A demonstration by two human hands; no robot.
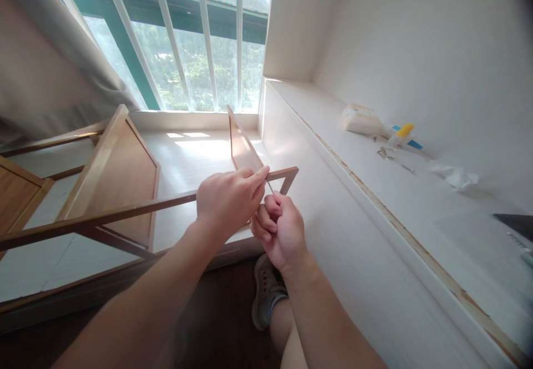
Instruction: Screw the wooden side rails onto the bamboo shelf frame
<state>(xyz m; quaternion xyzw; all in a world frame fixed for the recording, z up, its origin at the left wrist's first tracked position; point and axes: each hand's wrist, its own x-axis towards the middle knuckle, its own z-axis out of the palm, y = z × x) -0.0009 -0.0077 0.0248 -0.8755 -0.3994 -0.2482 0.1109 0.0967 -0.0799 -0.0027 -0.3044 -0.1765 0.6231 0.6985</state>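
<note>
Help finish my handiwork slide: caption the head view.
By a barred window, the left hand grips a wooden frame while the right hand holds a thin tool to it.

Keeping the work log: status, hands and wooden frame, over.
Left hand gripping wooden frame. Right hand holding slim metal tool, tip by the frame's end. White soft pack off on white ledge, out of the hands' way.

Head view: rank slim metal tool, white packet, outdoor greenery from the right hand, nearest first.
1. Slim metal tool: held in the right hand.
2. White packet: on the ledge, to the right.
3. Greenery: beyond the window bars, ahead and left.
</note>
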